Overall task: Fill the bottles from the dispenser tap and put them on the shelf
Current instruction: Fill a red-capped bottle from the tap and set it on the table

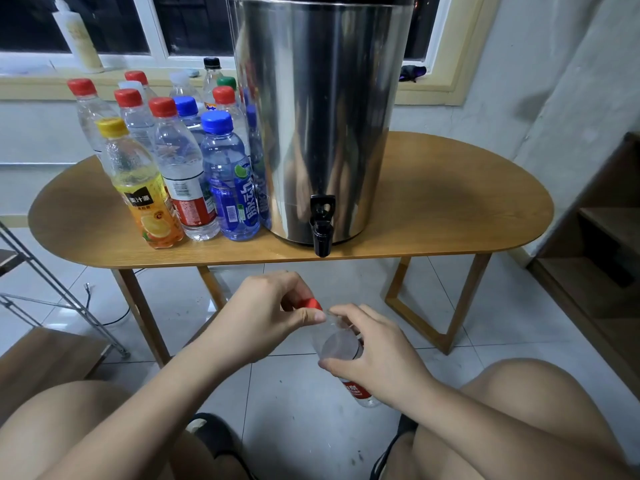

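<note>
A clear plastic bottle (337,344) with a red label is held upright below the table's front edge, gripped round its body by my right hand (374,351). My left hand (273,306) pinches the red cap (310,303) at the bottle's neck. The steel dispenser (318,112) stands on the wooden table (450,209), and its black tap (322,225) juts over the front edge, above and slightly behind the bottle. Several capped bottles (173,161) stand in a cluster to the left of the dispenser.
A metal rack (52,292) is at the left, with a wooden surface (45,358) below it. Wooden shelving (599,258) stands at the right against the wall. My knees frame the tiled floor (294,403) at the bottom. A tall white bottle (78,36) stands on the window sill.
</note>
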A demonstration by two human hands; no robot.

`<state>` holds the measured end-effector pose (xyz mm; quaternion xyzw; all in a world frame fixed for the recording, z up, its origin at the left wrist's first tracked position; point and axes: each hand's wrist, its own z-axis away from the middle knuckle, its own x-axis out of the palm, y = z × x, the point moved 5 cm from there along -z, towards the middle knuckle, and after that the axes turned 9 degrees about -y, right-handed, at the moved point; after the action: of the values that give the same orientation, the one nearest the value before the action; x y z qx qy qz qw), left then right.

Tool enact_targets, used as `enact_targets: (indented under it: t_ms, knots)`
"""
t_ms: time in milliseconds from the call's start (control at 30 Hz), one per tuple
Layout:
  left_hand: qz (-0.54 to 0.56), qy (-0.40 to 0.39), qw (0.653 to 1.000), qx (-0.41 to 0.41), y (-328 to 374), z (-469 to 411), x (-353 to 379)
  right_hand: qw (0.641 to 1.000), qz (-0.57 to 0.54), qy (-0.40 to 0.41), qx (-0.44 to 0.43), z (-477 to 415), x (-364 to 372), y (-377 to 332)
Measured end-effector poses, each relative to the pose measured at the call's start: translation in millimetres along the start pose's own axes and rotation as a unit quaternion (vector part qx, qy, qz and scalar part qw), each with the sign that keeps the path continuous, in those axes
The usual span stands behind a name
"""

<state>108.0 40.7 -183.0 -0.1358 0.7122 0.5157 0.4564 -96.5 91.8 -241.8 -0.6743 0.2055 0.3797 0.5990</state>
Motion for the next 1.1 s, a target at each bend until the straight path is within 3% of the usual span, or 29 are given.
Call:
enact_targets:
  t_ms: [267, 567, 667, 833, 1100]
  knots:
    - [-0.081, 0.018, 0.991, -0.104, -2.0, -4.1, 17.7, 0.998, 0.066, -0.007, 0.018, -2.5, 3.9, 4.7]
    - [-0.177, -0.012, 0.977, -0.120, -8.0, -7.5, 27.0, 0.989, 0.146, -0.020, 0.021, -5.6, 3.7, 2.8]
    - [-0.156, -0.008, 0.984, -0.090, -8.7, -7.5, 21.0, 0.994, 0.112, -0.012, 0.016, -7.3, 2.0, 2.9]
    - [0.029, -0.062, 0.997, 0.043, -9.4, -3.5, 11.2, 0.997, 0.071, -0.004, 0.012, -7.5, -0.7, 5.5]
    - [0.015, -0.033, 0.997, 0.061, -16.9, -6.2, 1.2, 0.998, 0.055, -0.003, 0.000, -9.1, 2.7, 6.3]
